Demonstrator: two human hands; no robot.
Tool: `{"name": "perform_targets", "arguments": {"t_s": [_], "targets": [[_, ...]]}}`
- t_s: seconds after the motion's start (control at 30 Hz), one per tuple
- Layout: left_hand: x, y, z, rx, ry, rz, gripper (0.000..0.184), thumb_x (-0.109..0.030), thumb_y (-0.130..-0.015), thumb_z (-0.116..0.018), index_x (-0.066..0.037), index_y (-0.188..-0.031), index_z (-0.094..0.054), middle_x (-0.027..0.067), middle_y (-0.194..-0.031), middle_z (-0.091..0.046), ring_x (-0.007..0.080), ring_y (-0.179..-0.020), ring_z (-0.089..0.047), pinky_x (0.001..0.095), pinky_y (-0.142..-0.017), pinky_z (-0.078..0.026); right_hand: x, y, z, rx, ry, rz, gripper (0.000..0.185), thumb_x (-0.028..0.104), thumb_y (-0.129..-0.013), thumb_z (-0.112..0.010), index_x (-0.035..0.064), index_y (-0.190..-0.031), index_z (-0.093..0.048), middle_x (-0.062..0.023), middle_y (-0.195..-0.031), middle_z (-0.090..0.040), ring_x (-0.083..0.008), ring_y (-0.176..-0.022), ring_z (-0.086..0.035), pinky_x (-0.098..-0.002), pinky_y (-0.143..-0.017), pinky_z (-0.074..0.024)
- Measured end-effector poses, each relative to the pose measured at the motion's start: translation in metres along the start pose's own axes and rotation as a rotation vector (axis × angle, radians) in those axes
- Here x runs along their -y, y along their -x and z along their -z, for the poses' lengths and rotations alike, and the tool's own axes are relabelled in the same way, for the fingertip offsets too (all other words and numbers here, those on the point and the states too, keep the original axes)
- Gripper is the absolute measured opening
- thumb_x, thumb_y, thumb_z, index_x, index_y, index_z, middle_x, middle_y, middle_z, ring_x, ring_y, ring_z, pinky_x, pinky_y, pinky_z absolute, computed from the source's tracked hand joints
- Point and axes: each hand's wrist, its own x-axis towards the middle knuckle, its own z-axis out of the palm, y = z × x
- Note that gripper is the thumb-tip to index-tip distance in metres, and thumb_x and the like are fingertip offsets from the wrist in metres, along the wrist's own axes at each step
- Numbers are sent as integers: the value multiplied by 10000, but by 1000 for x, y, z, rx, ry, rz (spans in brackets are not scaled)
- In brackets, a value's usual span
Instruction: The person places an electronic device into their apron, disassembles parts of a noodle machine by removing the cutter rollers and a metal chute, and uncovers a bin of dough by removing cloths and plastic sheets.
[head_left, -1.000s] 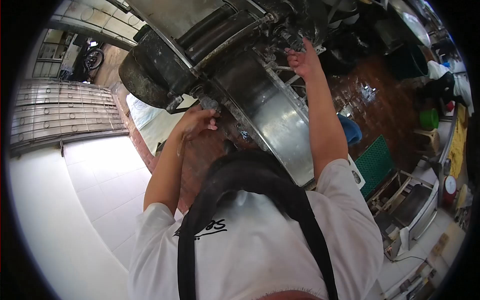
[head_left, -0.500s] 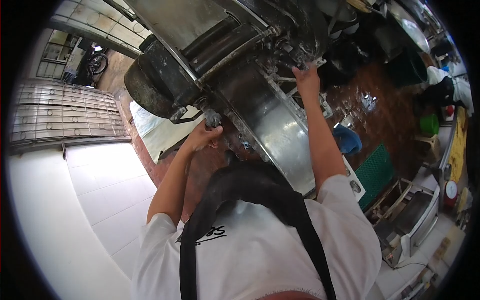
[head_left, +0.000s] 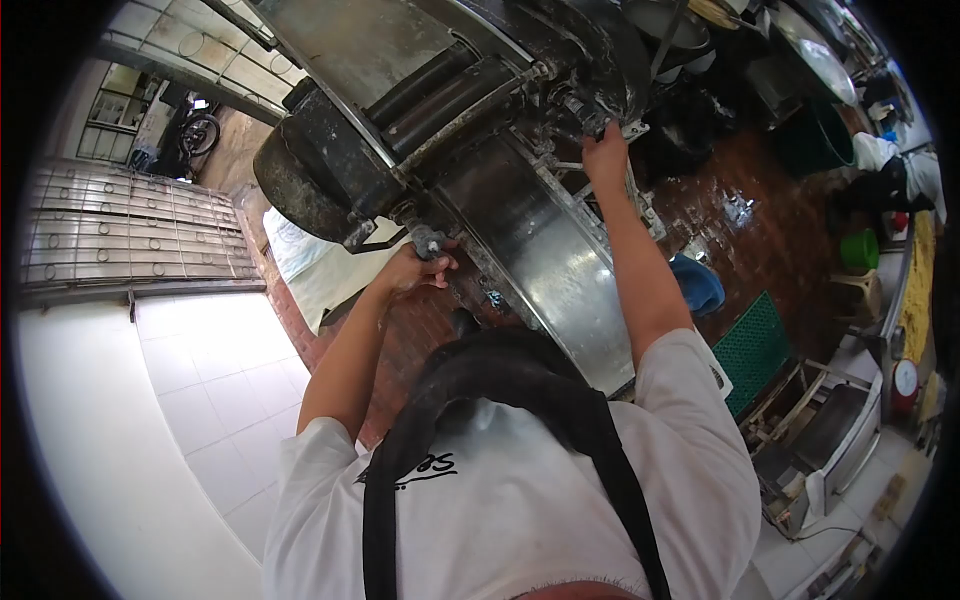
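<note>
A large, worn roller machine [head_left: 350, 60] with dark rollers [head_left: 440, 95] stands in front of me. At its left end, a grey, dusty adjustment knob [head_left: 428, 240] sticks out towards me, and my left hand [head_left: 418, 268] closes its thumb and fingers around it from below. My right hand [head_left: 606, 158] reaches further out and grips a similar knob [head_left: 590, 112] at the machine's right end, its fingers partly hidden. Between my arms, a smooth metal chute [head_left: 545, 265] slopes down from the rollers.
A white tiled wall [head_left: 215, 400] and metal grille [head_left: 150, 230] border my left. On the right are a blue bag-like item [head_left: 697, 284], a green mat [head_left: 745, 355], a green container [head_left: 858, 249] and a metal frame [head_left: 815, 440]. Red-brown floor [head_left: 745, 240] shows beyond the machine.
My left hand has shifted slightly and its fingers spread further around the knob. The right hand has moved slightly left and its fingers now curl around its knob.
</note>
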Motion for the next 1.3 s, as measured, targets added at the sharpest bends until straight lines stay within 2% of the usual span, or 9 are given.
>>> {"name": "perform_targets", "arguments": {"t_s": [0.2, 0.3, 0.4, 0.5, 0.6, 0.7, 0.9, 1.1, 1.3], "targets": [[22, 1, 12, -48, -216, 31, 516, -218, -914, -700, -36, -1326, -449, 78, -886, -591, 166, -709, -599, 352, -664, -558, -6, 16, 21, -76, 15, 172, 466, 224, -868, -701, -87, -1184, -556, -189, -781, -620, -335, -656, -595, -429, -614, -484], [-16, 31, -27, -220, 132, 40, 433, -362, -863, -755, -29, -1003, -517, 56, -741, -575, 140, -594, -574, 294, -541, -523, 3, 17, 40, 423, -671, -769, 580, 465, -928, -622, -59, -1170, -568, -104, -732, -590, -210, -592, -548, -342, -485, -422], [-22, 21, -28, -226, 261, 86, 353, -292, -885, -726, -23, -977, -517, 64, -792, -554, 144, -613, -559, 334, -549, -514, 11, -11, 37, 532, -1369, -1144, 698, 631, -926, -522, -39, -1116, -562, -23, -664, -502, -117, -521, -428, -253, -419, -314], [-16, 17, -11, -80, 302, 50, 240, -153, -900, -678, -9, -1018, -527, 101, -897, -589, 146, -676, -576, 358, -659, -548, 16, -32, 30, 505, -1418, -1389, 638, 596, -932, -535, -34, -1035, -544, -9, -637, -445, -118, -501, -362, -243, -418, -266], [-18, 23, -4, 33, 240, 1, 233, -114, -911, -660, 8, -1057, -526, 120, -947, -615, 144, -689, -582, 358, -718, -563, 7, -38, 29, 521, -1431, -1399, 517, 473, -943, -586, -36, -1006, -523, -6, -651, -438, -116, -533, -387, -254, -434, -293], [-8, 20, 4, 23, 58, -46, 237, -120, -933, -639, 12, -1098, -533, 127, -983, -628, 145, -712, -600, 342, -728, -562, 25, -26, 24, 262, -1239, -1106, 307, 256, -910, -654, 8, -997, -494, -7, -663, -447, -96, -553, -392, -239, -444, -297], [8, 24, 0, -288, -339, -71, 326, -197, -924, -678, 46, -1093, -543, 106, -861, -652, 140, -650, -597, 300, -608, -537, 0, 2, 1, 209, -856, -529, 268, 152, -866, -697, 49, -975, -475, -25, -704, -503, -102, -574, -437, -268, -462, -334], [-20, 41, -25, -441, -529, -85, 334, -180, -871, -735, 54, -1036, -563, 87, -761, -620, 144, -571, -579, 302, -506, -473, 7, -12, 19, 385, -1087, -830, 328, 171, -862, -741, 83, -907, -429, -31, -752, -548, -98, -600, -470, -274, -489, -362], [20, 3, 2, -328, -410, -88, 206, -104, -855, -729, 3, -977, -602, 41, -679, -581, 129, -538, -564, 292, -496, -470, -18, -17, 11, 403, -903, -687, 247, 178, -869, -738, 47, -913, -534, -42, -769, -581, -124, -635, -507, -296, -545, -411]]}}
